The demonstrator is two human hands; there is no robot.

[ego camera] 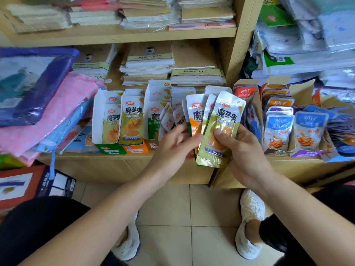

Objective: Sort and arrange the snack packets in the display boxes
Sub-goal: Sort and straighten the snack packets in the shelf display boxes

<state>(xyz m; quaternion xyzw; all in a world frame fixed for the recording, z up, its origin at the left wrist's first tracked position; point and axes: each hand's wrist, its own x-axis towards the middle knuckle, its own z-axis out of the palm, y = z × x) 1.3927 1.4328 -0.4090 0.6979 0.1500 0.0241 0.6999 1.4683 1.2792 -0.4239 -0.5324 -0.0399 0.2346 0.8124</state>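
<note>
A pale wooden shelf point(134, 157), crammed with stacked notebooks, carries a row of snack display boxes along its front edge. The green-fronted box point(110, 149) stands at the row's left end. Well to the right of it, just in front of the row, both hands hold a fan of packets. The right hand point(244, 150) pinches the gold packet point(222, 121), thumb on its face. The left hand point(172, 148) grips the others, an orange-trimmed packet point(196, 116) among them.

The fan looks loose, so drawing one out could let slick neighbours slide to the floor tiles point(165, 204). The small loose packets point(169, 118) leaning between the green-fronted box and the fan could be knocked flat by the left knuckles. The designs look alike, so misfiling seems easy.
</note>
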